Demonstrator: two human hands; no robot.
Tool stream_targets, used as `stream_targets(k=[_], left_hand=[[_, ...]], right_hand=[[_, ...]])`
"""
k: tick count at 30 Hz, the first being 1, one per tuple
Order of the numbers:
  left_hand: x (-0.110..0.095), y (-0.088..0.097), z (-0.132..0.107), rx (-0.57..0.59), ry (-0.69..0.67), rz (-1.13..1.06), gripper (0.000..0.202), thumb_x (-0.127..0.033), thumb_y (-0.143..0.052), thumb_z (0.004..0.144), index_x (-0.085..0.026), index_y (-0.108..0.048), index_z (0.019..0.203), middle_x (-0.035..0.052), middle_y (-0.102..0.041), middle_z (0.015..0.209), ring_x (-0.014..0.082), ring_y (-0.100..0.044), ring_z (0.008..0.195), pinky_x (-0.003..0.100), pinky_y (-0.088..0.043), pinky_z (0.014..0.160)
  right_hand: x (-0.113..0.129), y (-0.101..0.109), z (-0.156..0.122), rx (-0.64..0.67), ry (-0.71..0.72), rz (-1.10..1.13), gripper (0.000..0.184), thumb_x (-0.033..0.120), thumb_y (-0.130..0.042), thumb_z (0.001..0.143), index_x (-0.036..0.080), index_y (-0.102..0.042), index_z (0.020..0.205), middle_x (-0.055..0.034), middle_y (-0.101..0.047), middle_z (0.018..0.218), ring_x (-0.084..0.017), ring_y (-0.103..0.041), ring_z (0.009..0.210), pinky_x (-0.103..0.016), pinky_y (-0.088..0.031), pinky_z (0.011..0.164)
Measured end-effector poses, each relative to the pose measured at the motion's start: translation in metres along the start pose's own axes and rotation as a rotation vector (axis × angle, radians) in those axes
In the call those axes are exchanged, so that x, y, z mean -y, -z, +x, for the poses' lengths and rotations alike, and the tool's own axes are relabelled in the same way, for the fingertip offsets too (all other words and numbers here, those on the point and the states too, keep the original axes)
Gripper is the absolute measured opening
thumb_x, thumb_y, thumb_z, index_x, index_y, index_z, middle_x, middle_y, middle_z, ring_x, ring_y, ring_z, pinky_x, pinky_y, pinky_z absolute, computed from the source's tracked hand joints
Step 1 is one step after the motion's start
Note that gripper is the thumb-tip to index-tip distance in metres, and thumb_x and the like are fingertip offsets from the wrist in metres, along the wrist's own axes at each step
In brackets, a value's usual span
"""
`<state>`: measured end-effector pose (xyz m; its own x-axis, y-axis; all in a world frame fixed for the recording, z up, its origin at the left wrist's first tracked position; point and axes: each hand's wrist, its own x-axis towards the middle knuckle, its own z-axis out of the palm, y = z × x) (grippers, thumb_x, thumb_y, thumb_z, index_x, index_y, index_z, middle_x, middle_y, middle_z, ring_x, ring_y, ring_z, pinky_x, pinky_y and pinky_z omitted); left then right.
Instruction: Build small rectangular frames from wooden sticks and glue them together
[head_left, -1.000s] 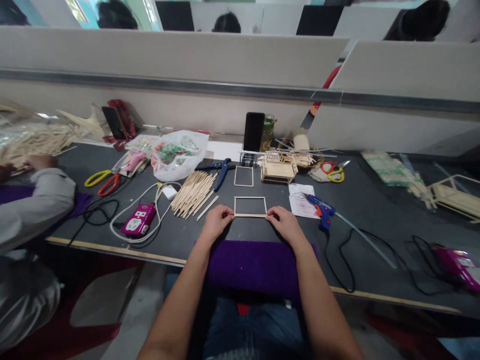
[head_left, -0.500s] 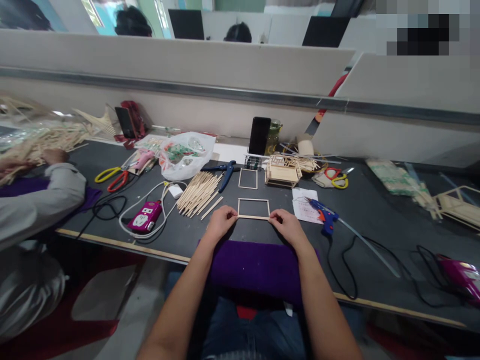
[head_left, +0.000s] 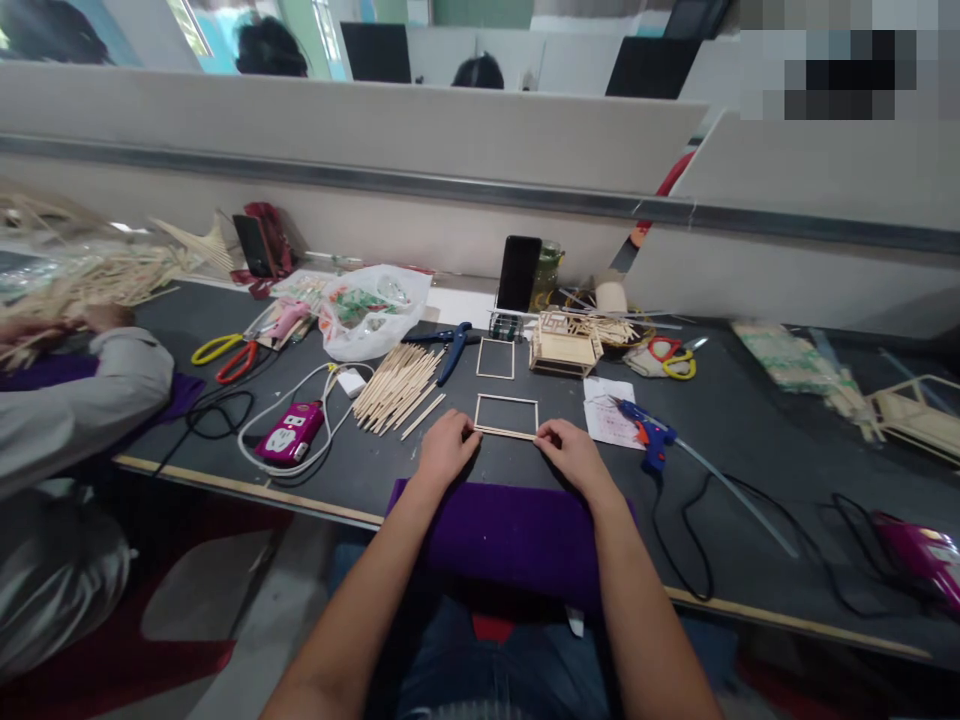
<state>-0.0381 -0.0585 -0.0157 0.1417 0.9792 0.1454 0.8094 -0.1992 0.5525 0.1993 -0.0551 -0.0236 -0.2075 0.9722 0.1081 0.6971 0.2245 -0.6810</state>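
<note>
A rectangular frame of thin wooden sticks [head_left: 506, 416] lies flat on the dark table [head_left: 742, 430] in front of me. My left hand [head_left: 445, 449] pinches its near left corner. My right hand [head_left: 570, 452] pinches its near right corner. Both hands have their fingers curled onto the frame's near stick. A smaller square stick frame [head_left: 496, 358] lies just beyond it. A pile of loose wooden sticks [head_left: 395, 383] lies to the left of the frame. A blue glue gun [head_left: 646, 430] lies on white paper to the right.
A phone [head_left: 519, 273] stands upright behind a small stick model [head_left: 562, 345]. Blue cutters [head_left: 451, 348], yellow and red scissors [head_left: 217, 355], a pink power strip [head_left: 289, 432] with cables and a plastic bag [head_left: 371, 308] lie left. Another person's sleeve [head_left: 82, 395] rests at far left. A purple cloth [head_left: 510, 535] covers the near edge.
The camera view shifted slightly. My hands stay pinched on the frame's near corners, which has barely moved.
</note>
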Motion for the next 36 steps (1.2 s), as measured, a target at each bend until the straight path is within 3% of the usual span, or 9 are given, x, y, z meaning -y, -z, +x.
stream_targets(k=[13,24,31,36], left_hand=[[-0.0069,-0.0046,-0.001,-0.019,0.033,0.148,0.013,-0.02,-0.05,0.086,-0.02,-0.058,0.075,0.0057,-0.058,0.083,0.0194,-0.056,0.083,0.028,-0.039,0.071],[-0.0051,0.0023,-0.001,0.001,0.059,0.085,0.012,-0.023,-0.053,0.086,-0.019,-0.062,0.08,0.0046,-0.061,0.084,0.0179,-0.058,0.08,0.027,-0.04,0.07],[-0.008,-0.0017,-0.0001,0.021,0.076,0.186,0.016,-0.021,-0.049,0.088,-0.019,-0.062,0.08,0.0057,-0.061,0.087,0.0179,-0.058,0.083,0.027,-0.039,0.07],[-0.001,-0.0035,0.0001,-0.006,0.057,0.115,0.017,-0.018,-0.05,0.085,-0.019,-0.065,0.079,0.0044,-0.061,0.082,0.0161,-0.058,0.08,0.025,-0.039,0.071]], right_hand=[[0.0011,0.0007,0.0014,0.012,0.028,-0.039,0.008,0.025,-0.054,0.079,0.021,-0.06,0.076,-0.0015,-0.059,0.073,-0.017,-0.056,0.067,-0.028,-0.041,0.064],[0.0016,0.0002,0.0031,0.029,0.034,-0.017,0.009,0.025,-0.052,0.079,0.021,-0.059,0.075,-0.0015,-0.059,0.073,-0.017,-0.055,0.069,-0.028,-0.04,0.065],[-0.0006,-0.001,0.0047,0.041,0.035,-0.007,0.009,0.025,-0.053,0.079,0.021,-0.06,0.075,-0.0022,-0.06,0.074,-0.016,-0.055,0.069,-0.027,-0.04,0.065],[-0.0009,-0.0008,0.0058,0.055,0.04,-0.016,0.008,0.025,-0.053,0.078,0.021,-0.06,0.075,-0.0021,-0.059,0.073,-0.017,-0.055,0.069,-0.027,-0.04,0.065]])
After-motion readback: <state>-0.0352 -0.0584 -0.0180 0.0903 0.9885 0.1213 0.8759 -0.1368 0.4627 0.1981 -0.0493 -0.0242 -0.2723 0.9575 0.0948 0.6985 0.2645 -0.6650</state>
